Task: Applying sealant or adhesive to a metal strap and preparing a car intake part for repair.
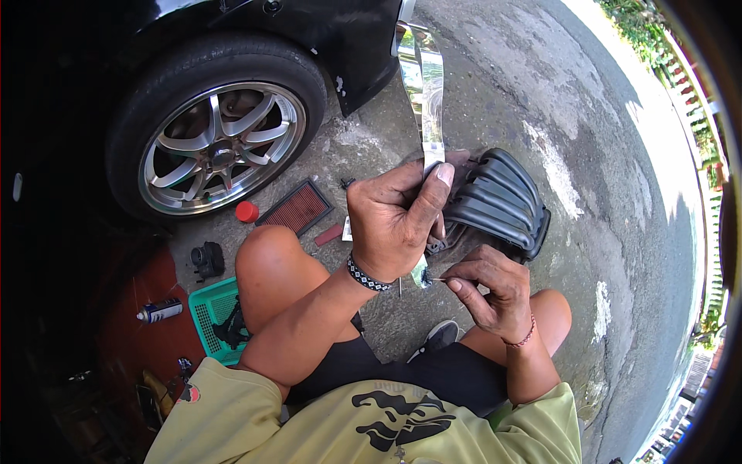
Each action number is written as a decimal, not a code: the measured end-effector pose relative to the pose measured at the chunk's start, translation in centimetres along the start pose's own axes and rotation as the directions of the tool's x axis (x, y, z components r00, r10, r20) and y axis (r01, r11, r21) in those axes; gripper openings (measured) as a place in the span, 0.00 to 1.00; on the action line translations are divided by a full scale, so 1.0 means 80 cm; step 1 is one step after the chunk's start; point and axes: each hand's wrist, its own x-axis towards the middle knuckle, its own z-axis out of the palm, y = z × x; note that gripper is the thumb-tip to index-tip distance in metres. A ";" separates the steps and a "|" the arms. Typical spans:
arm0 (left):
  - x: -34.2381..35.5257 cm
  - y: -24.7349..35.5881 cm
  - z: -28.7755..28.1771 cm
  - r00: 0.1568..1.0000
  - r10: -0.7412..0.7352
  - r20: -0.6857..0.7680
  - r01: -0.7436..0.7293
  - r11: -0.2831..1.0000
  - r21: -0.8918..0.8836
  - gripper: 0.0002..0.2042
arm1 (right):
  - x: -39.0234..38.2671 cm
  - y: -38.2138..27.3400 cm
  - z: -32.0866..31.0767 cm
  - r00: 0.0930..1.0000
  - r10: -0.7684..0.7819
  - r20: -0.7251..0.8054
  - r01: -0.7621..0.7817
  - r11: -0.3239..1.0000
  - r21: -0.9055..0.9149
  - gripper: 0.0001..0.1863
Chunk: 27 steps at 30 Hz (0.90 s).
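My left hand (398,213) is raised in front of me, thumb and fingers pinching the lower end of a long shiny silver strip (431,93). The strip stands up from the grip and mirrors its surroundings. Lower and to the right, my right hand (495,288) pinches a thin stick (438,279) between thumb and fingertips. Its tip points left at a dark blob on a small pale green-white piece (420,272), whose kind I cannot make out. Beyond both hands, a black ribbed plastic engine part (498,203) lies on the ground, partly hidden by my left hand.
A black car's wheel (220,155) stands at the upper left. Near it lie a red-brown air filter (295,207), a red cap (246,212) and a black part (207,260). A green basket (202,313) holding dark parts and a spray can (160,311) sit left of my knee.
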 end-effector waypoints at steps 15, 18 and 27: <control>-0.003 -0.003 -0.001 0.993 0.110 0.053 -0.111 0.994 0.020 0.10 | 0.003 0.005 0.002 0.999 -0.015 -0.033 0.015 1.000 -0.014 0.03; -0.003 -0.003 -0.003 0.991 0.113 0.067 -0.115 0.993 0.025 0.10 | 0.001 0.005 0.002 1.000 -0.003 -0.016 0.003 0.999 -0.043 0.02; -0.003 -0.003 -0.004 0.997 0.044 0.070 -0.043 0.999 -0.007 0.10 | 0.004 0.007 0.005 0.998 -0.041 0.049 0.044 0.998 -0.053 0.05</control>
